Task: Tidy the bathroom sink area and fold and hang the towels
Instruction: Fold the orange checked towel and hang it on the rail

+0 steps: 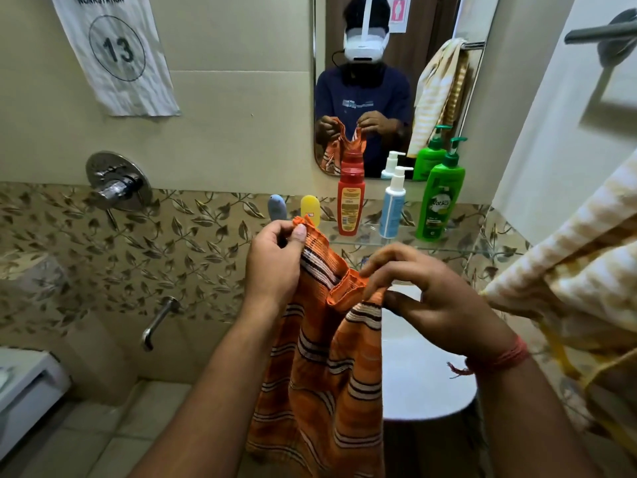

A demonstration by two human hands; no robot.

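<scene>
Single head-worn wide-angle view, looking forward and down, close over both forearms at frame centre. Faces wall with mirror at upper centre and glass shelf at mid right. Floor at lower left. No second view.

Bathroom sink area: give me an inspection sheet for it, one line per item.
Surface: glass shelf under the mirror; white sink below it.
Job's things: orange striped towel held up by its top edge; yellow checked towel hanging at right.
Clutter: red bottle, white pump bottle, green pump bottle, a blue item and a yellow item on the shelf.
Grippers: left hand and right hand each pinch the towel's top edge.
Cables: nothing seen.
Surroundings: wall tap, spout, paper sign marked 13.
</scene>
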